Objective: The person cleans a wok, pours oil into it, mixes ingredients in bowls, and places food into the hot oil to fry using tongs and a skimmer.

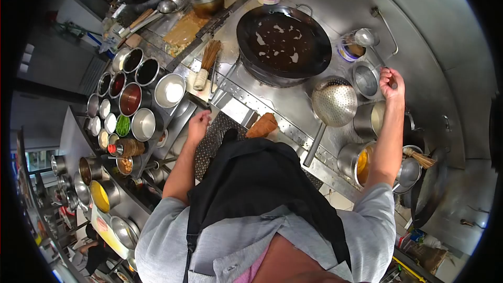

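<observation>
My right hand (392,83) is closed round the handle of a ladle (365,37), whose bowl is over an open can (351,51) behind the stove. Left of my apron, my left hand (198,124) has its fingers curled near the counter edge; whether they hold anything is too small to tell. A large black wok (283,42) with dark liquid sits on the burner ahead. Between wok and right arm lies a perforated strainer (334,101), its handle toward me. A brown cloth (262,126) rests on the front edge.
Metal bowls of sauces and seasonings (130,98) stand at the left. A bamboo brush (210,56) lies left of the wok. Right of the strainer are a metal bowl (365,80), a pot (374,118) and a pot with yellow contents (348,162). A glass-lidded pot (206,8) stands back left.
</observation>
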The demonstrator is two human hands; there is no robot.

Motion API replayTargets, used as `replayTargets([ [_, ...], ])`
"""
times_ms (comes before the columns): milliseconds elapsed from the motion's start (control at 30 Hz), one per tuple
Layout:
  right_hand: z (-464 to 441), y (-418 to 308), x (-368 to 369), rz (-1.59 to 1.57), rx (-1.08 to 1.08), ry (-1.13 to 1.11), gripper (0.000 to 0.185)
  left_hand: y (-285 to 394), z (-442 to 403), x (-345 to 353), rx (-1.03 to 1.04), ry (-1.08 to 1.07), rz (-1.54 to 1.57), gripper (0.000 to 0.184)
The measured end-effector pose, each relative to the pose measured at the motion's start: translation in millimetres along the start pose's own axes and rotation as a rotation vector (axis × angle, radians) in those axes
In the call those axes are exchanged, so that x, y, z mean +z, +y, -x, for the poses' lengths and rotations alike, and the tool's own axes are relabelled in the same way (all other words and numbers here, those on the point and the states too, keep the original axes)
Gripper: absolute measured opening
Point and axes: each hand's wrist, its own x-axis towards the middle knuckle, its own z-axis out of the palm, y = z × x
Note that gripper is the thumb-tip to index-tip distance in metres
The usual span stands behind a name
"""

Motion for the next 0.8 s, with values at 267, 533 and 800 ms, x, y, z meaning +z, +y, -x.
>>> replayTargets([
  [267, 4, 36, 39, 0.822, -0.116, 0.417, 0.012, 69, -115, -33, 0.232, 0.025, -0.526, 0.035],
  [533, 149, 144, -35, 1.331, -0.443, 0.528, 0.011, 79, -208, -34, -0.166, -0.295, -1.032, 0.075],
  [800, 270, 285, -136, 1.985, -0.701, 1.295, 0.05, 62, -226, -41, -0.2, -0.362, -0.848, 0.089],
])
